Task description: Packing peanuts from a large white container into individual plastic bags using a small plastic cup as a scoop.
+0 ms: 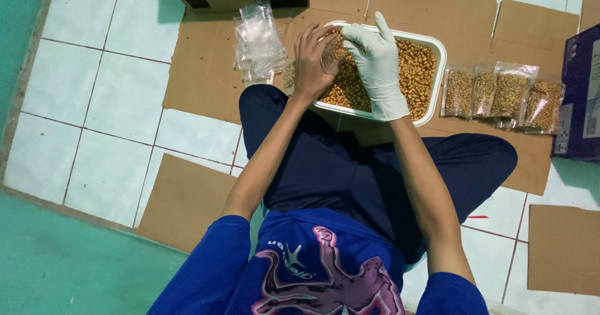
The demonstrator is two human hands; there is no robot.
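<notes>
I sit on the floor (94,102). The white tub (437,46) of brown nuts rests at my knees. My gloved right hand (378,62) and bare left hand (312,62) pinch a small clear bag (330,55) over the tub's left side. Full bags (500,93) lie right.

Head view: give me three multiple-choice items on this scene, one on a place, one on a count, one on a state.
1. Where does the stack of empty clear plastic bags lie?
A. left of the white rectangular tray of roasted peanuts
B. inside the tray
C. on the person's lap

2. How many filled clear bags of peanuts lie right of the tray?
A. one
B. four
C. nine

3. Which hand wears a white glove?
A. right hand
B. left hand
C. both

Answers: 1 A, the stack rests on brown cardboard left of the tray. 2 B, four lie in a row. 3 A, the left hand is bare.
</notes>
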